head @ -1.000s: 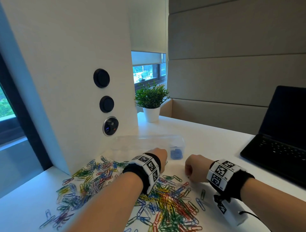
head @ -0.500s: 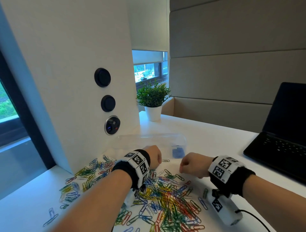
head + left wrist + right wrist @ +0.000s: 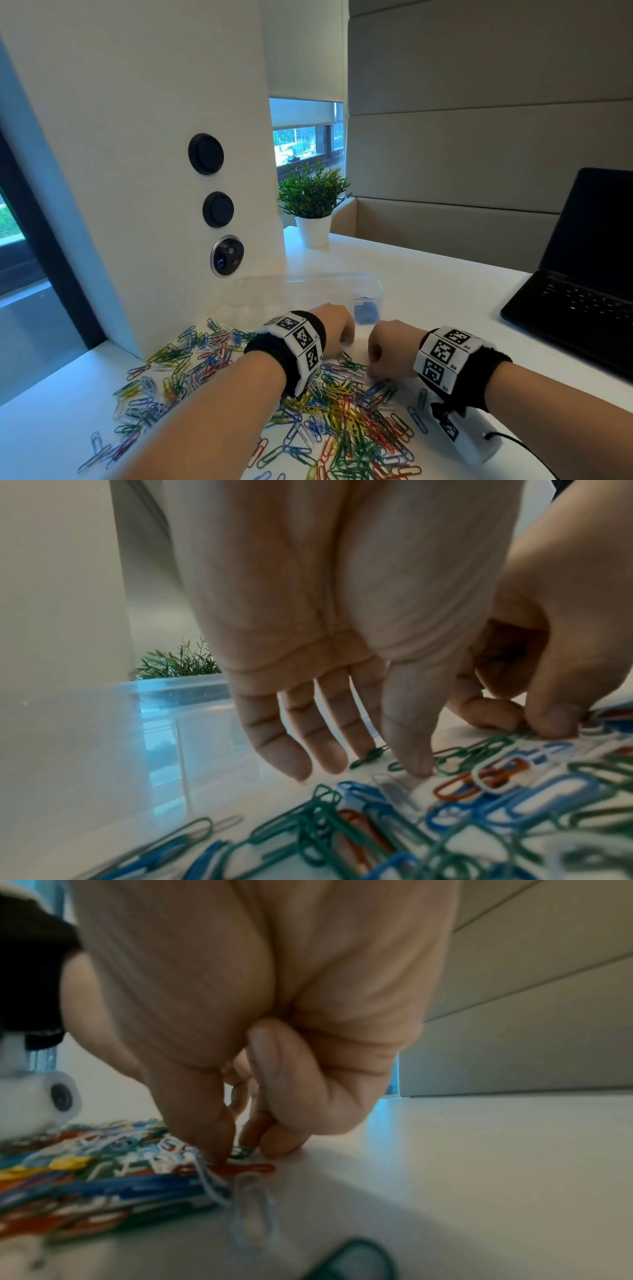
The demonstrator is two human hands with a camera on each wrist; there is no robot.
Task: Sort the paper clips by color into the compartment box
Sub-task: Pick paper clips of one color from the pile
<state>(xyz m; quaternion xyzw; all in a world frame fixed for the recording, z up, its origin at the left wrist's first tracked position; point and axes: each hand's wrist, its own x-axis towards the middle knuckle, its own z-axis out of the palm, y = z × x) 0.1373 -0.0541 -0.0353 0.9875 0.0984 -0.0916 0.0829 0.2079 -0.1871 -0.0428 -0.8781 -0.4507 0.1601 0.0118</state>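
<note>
A big heap of paper clips (image 3: pixel 329 418) lies on the white table (image 3: pixel 445 291), just in front of the clear compartment box (image 3: pixel 308 291). The right hand (image 3: pixel 390 349) pinches at clips on the heap's far edge; which clip, I cannot tell. The left hand (image 3: pixel 342 642) hangs loose over the heap, fingers (image 3: pixel 294 753) straight, holding nothing.

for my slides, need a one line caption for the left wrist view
Left hand hovers open-fingered over mixed-color paper clips beside the clear compartment box.
</note>
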